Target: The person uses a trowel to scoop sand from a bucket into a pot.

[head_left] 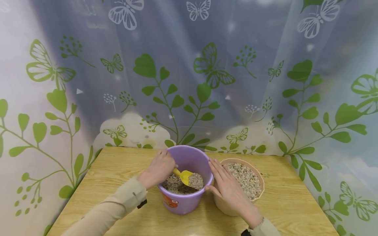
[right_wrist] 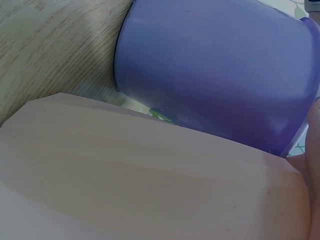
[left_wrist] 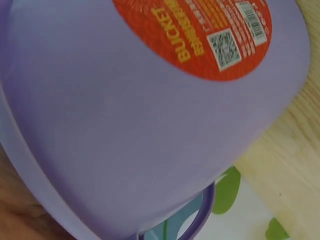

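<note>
A purple bucket (head_left: 192,203) stands on the table with grey-brown gravel (head_left: 174,186) in its bottom. Over its left rim reaches my left hand (head_left: 159,167), gripping the handle of a yellow scoop (head_left: 185,177). The scoop's blade carries a heap of the same gravel inside the bucket. My right hand (head_left: 226,188), fingers fairly straight, rests against the bucket's right rim. Just under and beyond that hand is a peach-coloured pot (head_left: 262,183) of paler gravel (head_left: 245,178). The left wrist view shows the bucket's wall with a red oval label (left_wrist: 200,45); the scoop is hidden there.
The wooden table (head_left: 289,200) extends to both sides of the containers. A curtain (head_left: 183,75) printed with leaves and butterflies hangs behind the table and along its sides. In the right wrist view the pot's wall (right_wrist: 125,175) lies close alongside the bucket (right_wrist: 215,65).
</note>
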Demonstrator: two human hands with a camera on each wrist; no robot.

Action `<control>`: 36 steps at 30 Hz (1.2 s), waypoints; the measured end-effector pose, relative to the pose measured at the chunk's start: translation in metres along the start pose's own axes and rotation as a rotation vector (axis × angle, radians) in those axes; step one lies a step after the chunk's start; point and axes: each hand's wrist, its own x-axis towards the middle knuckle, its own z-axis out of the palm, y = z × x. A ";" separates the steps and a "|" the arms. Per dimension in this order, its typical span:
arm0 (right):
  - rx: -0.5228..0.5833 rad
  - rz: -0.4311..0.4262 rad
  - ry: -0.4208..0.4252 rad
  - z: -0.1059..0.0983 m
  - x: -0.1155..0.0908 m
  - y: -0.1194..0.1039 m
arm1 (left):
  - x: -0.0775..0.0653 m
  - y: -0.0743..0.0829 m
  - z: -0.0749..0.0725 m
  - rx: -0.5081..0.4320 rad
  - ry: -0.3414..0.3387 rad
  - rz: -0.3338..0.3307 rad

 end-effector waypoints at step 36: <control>-0.005 -0.006 -0.005 0.000 0.000 0.001 | -0.042 -0.027 -0.031 -0.240 0.172 -0.217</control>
